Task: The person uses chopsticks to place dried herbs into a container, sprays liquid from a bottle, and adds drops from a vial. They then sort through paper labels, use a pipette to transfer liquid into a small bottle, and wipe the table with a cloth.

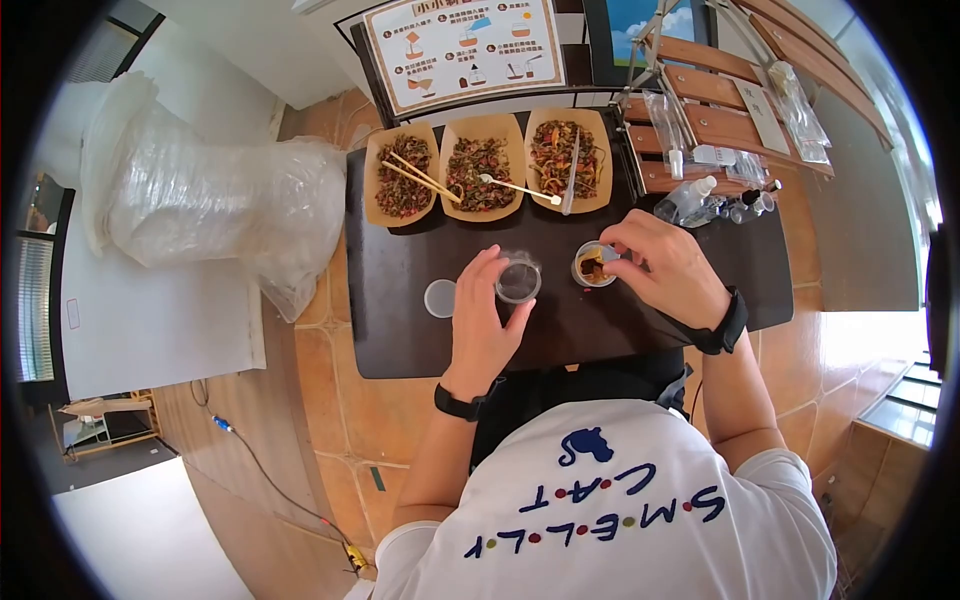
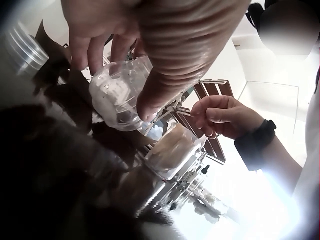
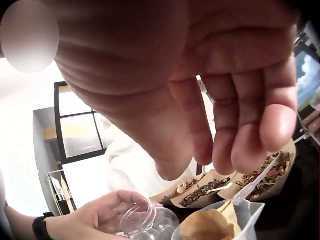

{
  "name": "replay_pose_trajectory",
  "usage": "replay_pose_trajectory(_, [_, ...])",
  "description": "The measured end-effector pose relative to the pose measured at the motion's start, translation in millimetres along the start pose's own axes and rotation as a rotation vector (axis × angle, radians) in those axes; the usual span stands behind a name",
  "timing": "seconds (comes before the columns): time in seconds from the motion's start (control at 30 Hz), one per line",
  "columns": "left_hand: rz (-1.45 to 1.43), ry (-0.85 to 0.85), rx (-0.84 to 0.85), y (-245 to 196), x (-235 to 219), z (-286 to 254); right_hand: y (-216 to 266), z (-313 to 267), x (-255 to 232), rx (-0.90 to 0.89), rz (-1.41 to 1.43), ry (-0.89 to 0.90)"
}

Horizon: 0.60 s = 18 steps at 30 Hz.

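My left hand (image 1: 482, 312) holds a clear round jar (image 1: 518, 279), its fingers along one side and the thumb on the other. In the left wrist view the jar (image 2: 119, 95) shows tilted between them. To the right stands a small clear plastic cup (image 1: 581, 272) with a pouring lip; it contains brown, papery pieces (image 3: 210, 225). My right hand (image 1: 660, 262) hovers over this cup, fingertips bent down near its rim. In the right wrist view the fingers (image 3: 247, 155) hang loosely apart with nothing visible between them. A round, whitish lid (image 1: 440, 298) lies beside the left hand.
Three paper trays (image 1: 375, 205) of dried plant mix line the table's far side, with chopsticks (image 1: 420, 176), a small white spoon (image 1: 520, 188) and a clear stick (image 1: 571, 175) across them. Small bottles (image 1: 690, 200) stand at back right, beside a slatted wooden chair (image 1: 730, 125). An instruction board (image 1: 465, 55) stands behind.
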<state>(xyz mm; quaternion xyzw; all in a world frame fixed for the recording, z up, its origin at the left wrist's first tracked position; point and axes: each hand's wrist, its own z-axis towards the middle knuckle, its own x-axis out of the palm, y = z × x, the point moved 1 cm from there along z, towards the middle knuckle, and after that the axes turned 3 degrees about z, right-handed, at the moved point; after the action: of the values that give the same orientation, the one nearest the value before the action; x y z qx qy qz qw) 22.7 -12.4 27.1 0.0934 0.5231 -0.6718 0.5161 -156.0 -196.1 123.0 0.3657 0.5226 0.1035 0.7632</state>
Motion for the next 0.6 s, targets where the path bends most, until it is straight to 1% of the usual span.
replay_pose_trajectory(0.17, [-0.094, -0.023, 0.012, -12.7, -8.4, 8.1, 1.4, -3.4, -3.2, -0.01, 0.084, -0.034])
replay_pose_trajectory(0.27, [-0.041, -0.044, 0.069, -12.6, -18.8, 23.2, 1.9, -7.6, -6.1, -0.021, 0.116, -0.044])
replay_pose_trajectory(0.3, [-0.064, -0.033, 0.043, -11.1, -23.5, 28.5, 0.8, -9.7, -7.7, -0.036, 0.112, -0.047])
replay_pose_trajectory(0.33, [-0.05, -0.025, 0.051, -9.4, -28.0, 35.1, -0.5, -12.4, -9.5, -0.051, 0.109, -0.051])
replay_pose_trajectory(0.4, [0.094, -0.048, 0.087, -6.8, -35.6, 50.4, -4.0, -19.8, -12.9, -0.048, 0.144, -0.074])
replay_pose_trajectory(0.43, [0.01, -0.067, 0.049, -0.4, -34.9, 55.4, -6.0, -23.9, -14.6, -0.043, 0.166, -0.086])
replay_pose_trajectory(0.47, [0.028, -0.056, 0.06, 8.4, -33.5, 60.3, -7.9, -28.3, -17.1, -0.046, 0.184, -0.101])
replay_pose_trajectory(0.53, [-0.094, -0.039, -0.066, 20.1, -32.2, 73.5, -13.2, -38.8, -21.3, -0.017, 0.16, -0.086])
replay_pose_trajectory(0.57, [-0.07, -0.042, -0.097, 18.9, -33.1, 81.1, -16.7, -44.4, -21.9, -0.018, 0.174, -0.1])
replay_pose_trajectory(0.6, [-0.057, -0.034, -0.085, 19.9, -33.8, 88.6, -20.5, -49.9, -22.6, 0.0, 0.178, -0.103])
